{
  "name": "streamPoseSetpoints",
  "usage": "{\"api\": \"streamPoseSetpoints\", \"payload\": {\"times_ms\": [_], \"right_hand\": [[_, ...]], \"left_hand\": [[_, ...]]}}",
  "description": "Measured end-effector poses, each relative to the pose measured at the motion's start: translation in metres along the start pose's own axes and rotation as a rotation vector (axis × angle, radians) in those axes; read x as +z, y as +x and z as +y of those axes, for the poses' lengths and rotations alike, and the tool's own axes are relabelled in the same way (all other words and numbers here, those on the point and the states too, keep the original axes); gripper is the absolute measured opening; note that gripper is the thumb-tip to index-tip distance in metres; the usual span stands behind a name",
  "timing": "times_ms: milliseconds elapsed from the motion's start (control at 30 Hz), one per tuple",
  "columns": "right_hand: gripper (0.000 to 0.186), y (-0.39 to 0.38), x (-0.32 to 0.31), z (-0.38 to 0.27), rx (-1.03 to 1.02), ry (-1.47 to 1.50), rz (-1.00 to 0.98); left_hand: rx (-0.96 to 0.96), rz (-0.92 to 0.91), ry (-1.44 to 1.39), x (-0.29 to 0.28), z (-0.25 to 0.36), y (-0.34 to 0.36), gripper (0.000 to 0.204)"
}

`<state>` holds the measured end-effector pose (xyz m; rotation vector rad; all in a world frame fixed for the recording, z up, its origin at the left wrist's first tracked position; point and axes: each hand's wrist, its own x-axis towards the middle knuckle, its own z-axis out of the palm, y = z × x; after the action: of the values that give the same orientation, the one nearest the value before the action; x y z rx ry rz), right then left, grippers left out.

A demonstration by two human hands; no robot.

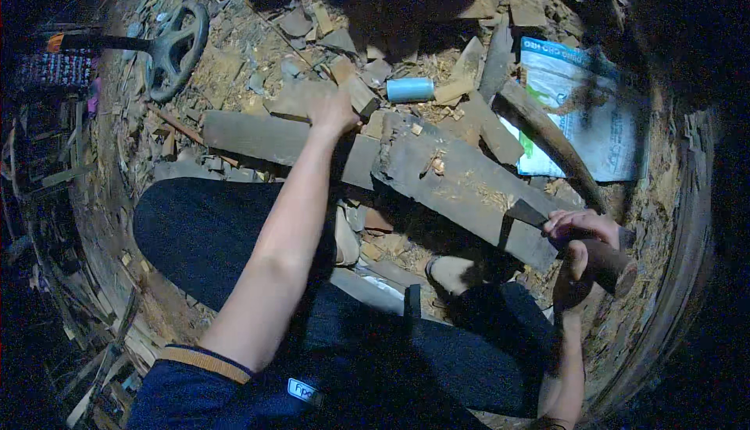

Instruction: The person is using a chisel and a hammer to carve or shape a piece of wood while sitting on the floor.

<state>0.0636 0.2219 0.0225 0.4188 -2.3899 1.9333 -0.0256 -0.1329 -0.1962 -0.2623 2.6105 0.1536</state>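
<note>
Here we were, apparently at the picking-up step: our left hand [334, 114] lay at a wood block [359, 96], upper centre, finger closure too blurred to tell. Lower right, our right hand [582, 228] gripped a thick wooden handle [612, 267]. A secure left-hand hold seemed called for next.

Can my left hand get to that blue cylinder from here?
Likely yes: the blue cylinder lies near your left hand, just beyond the wooden block at that hand, and nothing covers it.
</note>
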Motion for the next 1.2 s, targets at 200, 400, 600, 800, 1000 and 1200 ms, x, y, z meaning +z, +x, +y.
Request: {"api": "streamPoseSetpoints", "payload": {"times_ms": [200,400,600,800,1000,1200], "right_hand": [[0.035,0.002,-0.005,0.007,-0.018,0.047,-0.009],[0.028,0.002,-0.01,0.006,-0.005,0.044,-0.008],[0.013,-0.003,-0.01,0.004,0.034,-0.295,0.029],[0.013,-0.008,0.012,-0.008,0.066,-0.275,0.145],[0.018,-0.015,0.008,-0.007,0.085,-0.273,0.205],[0.018,-0.021,0.002,-0.013,0.043,-0.368,0.205]], "left_hand": [[-0.079,0.214,0.076,0.02,-0.015,0.0,0.06],[0.046,0.158,0.099,-0.005,-0.045,0.005,0.076],[0.238,-0.007,-0.69,-0.083,-0.019,-0.017,0.071],[0.881,-0.577,-0.904,-0.083,0.08,-0.11,0.064],[0.602,-0.092,-1.046,-0.052,0.079,-0.09,0.065],[0.523,0.251,-0.931,-0.099,0.071,-0.113,0.071]]}}
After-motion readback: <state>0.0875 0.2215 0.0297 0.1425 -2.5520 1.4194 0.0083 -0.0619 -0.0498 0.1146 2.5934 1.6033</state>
